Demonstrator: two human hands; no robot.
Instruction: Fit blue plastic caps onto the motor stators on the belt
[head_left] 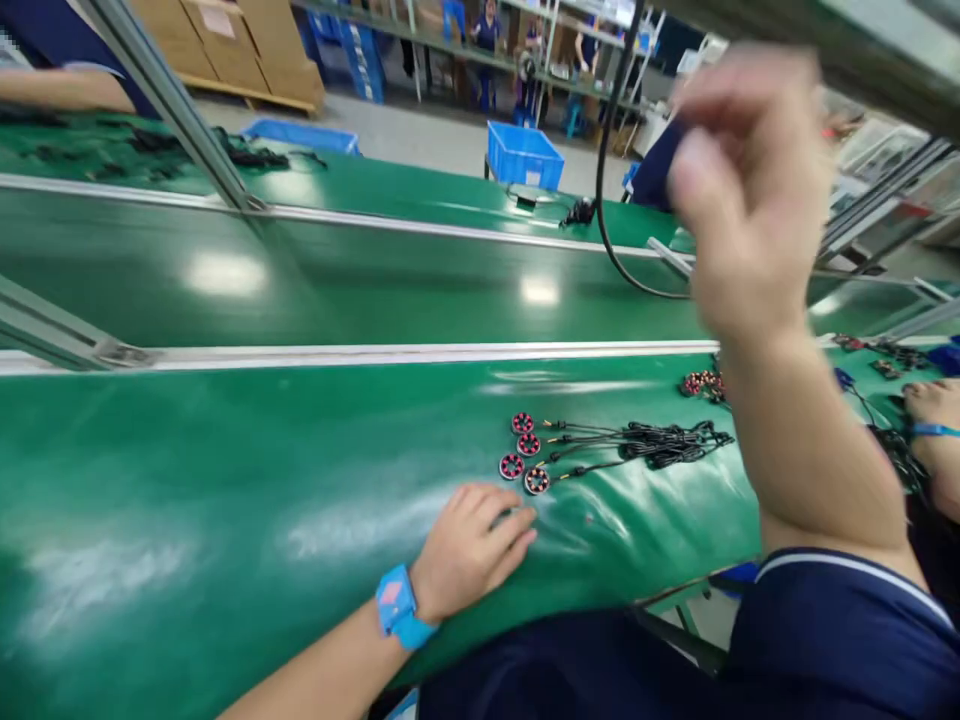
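Observation:
My left hand, with a blue band on its wrist, rests on the green work surface. Its fingers are loosely bent and apart, with nothing seen in them. Just beyond the fingertips lie several small round coils with red and copper windings. Beside them, black cables with bare golden ends lie bundled to the right. My right hand is raised high near an overhead bar. Motion smears its curled fingers, so whether they hold anything is unclear. A black hanging cable loops down left of it.
A conveyor belt with metal rails runs behind the work surface. More coils lie at the right, near another person's hand. A blue crate stands beyond the far table. A slanted metal post rises at left.

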